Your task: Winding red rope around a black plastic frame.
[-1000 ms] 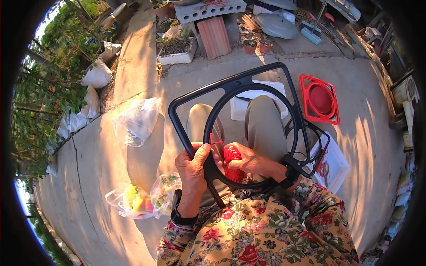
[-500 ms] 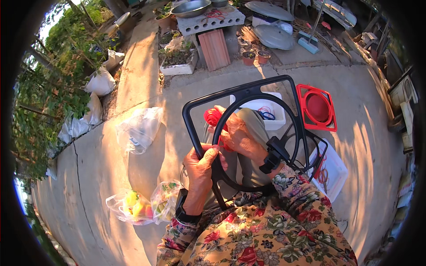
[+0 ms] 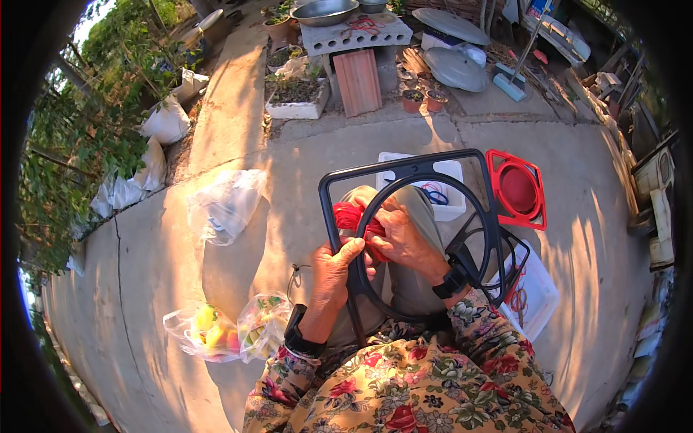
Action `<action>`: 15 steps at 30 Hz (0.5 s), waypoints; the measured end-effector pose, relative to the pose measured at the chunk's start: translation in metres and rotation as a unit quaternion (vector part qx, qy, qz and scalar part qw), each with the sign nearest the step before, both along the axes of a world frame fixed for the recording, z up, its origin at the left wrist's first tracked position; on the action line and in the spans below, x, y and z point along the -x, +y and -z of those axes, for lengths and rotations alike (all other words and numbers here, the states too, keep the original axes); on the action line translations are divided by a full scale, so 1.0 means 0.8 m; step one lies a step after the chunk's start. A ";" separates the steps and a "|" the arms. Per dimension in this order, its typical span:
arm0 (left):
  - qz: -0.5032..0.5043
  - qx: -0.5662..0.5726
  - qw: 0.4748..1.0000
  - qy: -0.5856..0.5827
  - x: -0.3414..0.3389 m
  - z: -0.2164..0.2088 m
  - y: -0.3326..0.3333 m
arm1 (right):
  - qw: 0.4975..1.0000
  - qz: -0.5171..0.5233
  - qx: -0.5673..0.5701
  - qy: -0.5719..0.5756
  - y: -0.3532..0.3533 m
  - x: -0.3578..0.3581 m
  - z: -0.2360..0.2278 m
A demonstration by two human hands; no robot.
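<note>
Over my lap stands a black plastic frame (image 3: 404,160), square on the outside with a round ring inside. My left hand (image 3: 336,270) is closed on its left side, the thumb over the ring. A bundle of red cord (image 3: 348,214) lies against the ring's left part, some of it inside the ring. My right hand (image 3: 410,244) reaches through the ring with its fingers closed on the red cord, close to my left fingertips. How the cord passes around the ring is hidden by my fingers. More black looped bars (image 3: 516,270) extend from the frame by my right wrist.
A white tray (image 3: 451,209) with blue-handled scissors (image 3: 435,193) lies beyond my knees. Right of it are a red square frame with a round centre (image 3: 516,189) and another white tray (image 3: 545,299) holding cord. Plastic bags (image 3: 227,206) lie on the concrete at left, one holding fruit (image 3: 211,332).
The black frame and right hand have come lower in the picture. My right hand has drawn nearer to my left, and the red cord bundle has dropped against the ring.
</note>
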State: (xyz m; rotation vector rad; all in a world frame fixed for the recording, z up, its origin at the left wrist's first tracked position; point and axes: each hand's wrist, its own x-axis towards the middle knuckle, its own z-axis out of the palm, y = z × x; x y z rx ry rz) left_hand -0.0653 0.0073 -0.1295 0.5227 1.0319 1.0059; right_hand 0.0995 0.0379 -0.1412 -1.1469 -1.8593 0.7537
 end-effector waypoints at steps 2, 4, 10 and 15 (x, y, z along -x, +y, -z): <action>-0.002 0.020 1.000 0.003 0.000 0.005 0.003 | 0.996 0.027 -0.036 -0.077 -0.004 -0.007 0.001; 0.003 0.036 0.999 0.011 0.000 0.008 0.003 | 0.991 0.054 -0.026 -0.122 -0.014 -0.010 -0.003; -0.002 0.028 1.000 0.008 -0.004 0.013 0.006 | 0.980 0.102 -0.099 -0.136 0.001 -0.020 -0.042; 0.012 0.020 0.999 0.026 -0.004 0.013 0.006 | 0.954 -0.041 -0.181 -0.236 0.043 0.011 -0.035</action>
